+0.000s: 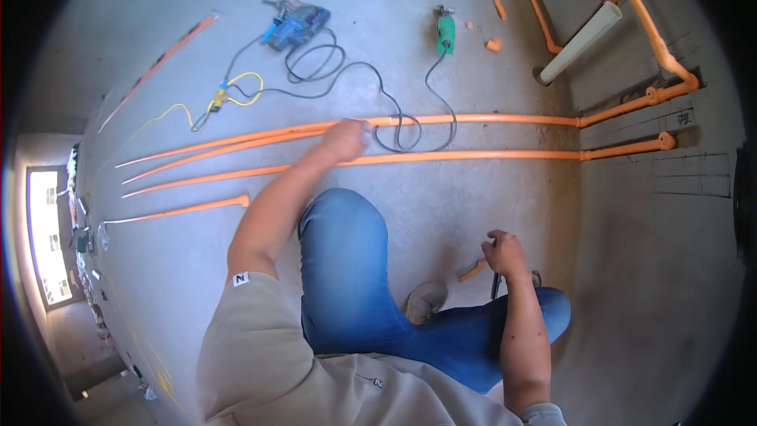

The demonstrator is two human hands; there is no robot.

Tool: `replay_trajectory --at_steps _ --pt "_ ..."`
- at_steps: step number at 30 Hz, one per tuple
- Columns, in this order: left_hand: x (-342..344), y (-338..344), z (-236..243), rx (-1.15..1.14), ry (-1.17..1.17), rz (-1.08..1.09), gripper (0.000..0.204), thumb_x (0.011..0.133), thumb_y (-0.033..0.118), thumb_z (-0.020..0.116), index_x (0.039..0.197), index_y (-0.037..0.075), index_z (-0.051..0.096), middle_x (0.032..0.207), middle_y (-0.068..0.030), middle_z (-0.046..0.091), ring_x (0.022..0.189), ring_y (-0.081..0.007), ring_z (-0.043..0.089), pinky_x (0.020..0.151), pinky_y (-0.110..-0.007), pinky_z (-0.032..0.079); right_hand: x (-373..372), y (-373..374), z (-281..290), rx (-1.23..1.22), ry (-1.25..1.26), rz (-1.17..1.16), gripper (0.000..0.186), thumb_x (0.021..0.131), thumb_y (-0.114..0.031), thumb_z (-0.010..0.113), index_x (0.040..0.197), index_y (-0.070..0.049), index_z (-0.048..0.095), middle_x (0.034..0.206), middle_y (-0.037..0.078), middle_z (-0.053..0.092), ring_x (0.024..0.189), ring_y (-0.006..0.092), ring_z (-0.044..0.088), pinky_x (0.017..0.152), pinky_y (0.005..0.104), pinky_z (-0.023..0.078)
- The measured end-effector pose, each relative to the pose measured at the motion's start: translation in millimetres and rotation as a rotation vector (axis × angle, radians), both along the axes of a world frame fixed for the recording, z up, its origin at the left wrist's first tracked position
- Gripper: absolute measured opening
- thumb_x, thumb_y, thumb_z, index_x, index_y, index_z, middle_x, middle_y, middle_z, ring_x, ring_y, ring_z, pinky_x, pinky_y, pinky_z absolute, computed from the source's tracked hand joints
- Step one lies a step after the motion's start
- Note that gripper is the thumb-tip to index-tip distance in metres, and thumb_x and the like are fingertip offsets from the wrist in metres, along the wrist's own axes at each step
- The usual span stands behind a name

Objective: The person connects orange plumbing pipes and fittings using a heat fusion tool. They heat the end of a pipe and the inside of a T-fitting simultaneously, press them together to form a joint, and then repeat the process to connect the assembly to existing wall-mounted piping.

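My left hand, at the end of my outstretched arm, is closed around the loose orange pipe, which runs off to the left between two other pipes. Just beyond that hand lies the far orange pipe; the nearer orange pipe passes on its near side. Over by my right knee, my right hand is closed on a dark hand tool. The tool points down and its kind cannot be made out. A short orange pipe piece lies on the floor beside it.
A green power tool and a blue power tool lie across the pipes, their black cords looping over the floor. Another orange pipe lies at left. A white pipe stands near the right wall, where orange pipes enter a groove.
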State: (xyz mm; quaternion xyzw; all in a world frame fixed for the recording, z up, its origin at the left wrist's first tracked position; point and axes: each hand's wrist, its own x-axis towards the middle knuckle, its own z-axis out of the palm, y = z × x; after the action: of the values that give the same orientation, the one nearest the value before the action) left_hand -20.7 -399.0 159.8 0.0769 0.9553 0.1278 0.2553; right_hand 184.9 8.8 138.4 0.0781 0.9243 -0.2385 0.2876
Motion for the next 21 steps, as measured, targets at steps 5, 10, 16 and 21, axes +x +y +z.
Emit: replay_trajectory --at_steps 5,10,16,21 --pt "1 0 -35 0.103 -0.215 -0.207 0.04 0.087 0.025 0.071 0.121 0.004 0.066 0.118 -0.0189 0.069 0.113 -0.0356 0.064 0.097 -0.044 0.051 -68 -60 -29 -0.169 -0.079 -0.053 0.047 0.08 -0.033 0.073 0.113 0.001 0.072 0.109 0.025 0.071 0.106 0.0399 0.067 0.095 0.0439 0.053" --pt "-61 -76 -91 0.116 -0.008 -0.114 0.049 0.084 0.026 0.075 0.127 0.005 0.063 0.122 -0.0174 0.066 0.117 -0.0362 0.061 0.101 -0.045 0.049 -182 -152 -105 -0.219 0.142 -0.251 0.05 0.082 -0.034 0.074 0.114 0.004 0.07 0.117 0.024 0.07 0.109 0.0365 0.068 0.095 0.0418 0.054" --pt "-91 -93 -137 0.052 -0.014 -0.283 0.071 0.083 0.031 0.078 0.141 0.002 0.049 0.138 -0.0193 0.055 0.13 -0.0387 0.05 0.109 -0.046 0.042 -236 -226 -168 -0.164 -0.02 -0.647 0.041 0.089 -0.029 0.067 0.108 0.007 0.069 0.099 0.023 0.071 0.092 0.0352 0.068 0.083 0.0424 0.055" --pt "-90 -114 -156 0.185 0.001 -0.216 0.075 0.084 0.039 0.078 0.142 0.002 0.049 0.137 -0.0199 0.056 0.129 -0.0386 0.051 0.111 -0.045 0.041 -254 -246 -128 -0.151 0.391 -0.577 0.024 0.092 -0.021 0.064 0.102 0.0 0.07 0.085 0.024 0.07 0.084 0.0443 0.068 0.074 0.0481 0.054"
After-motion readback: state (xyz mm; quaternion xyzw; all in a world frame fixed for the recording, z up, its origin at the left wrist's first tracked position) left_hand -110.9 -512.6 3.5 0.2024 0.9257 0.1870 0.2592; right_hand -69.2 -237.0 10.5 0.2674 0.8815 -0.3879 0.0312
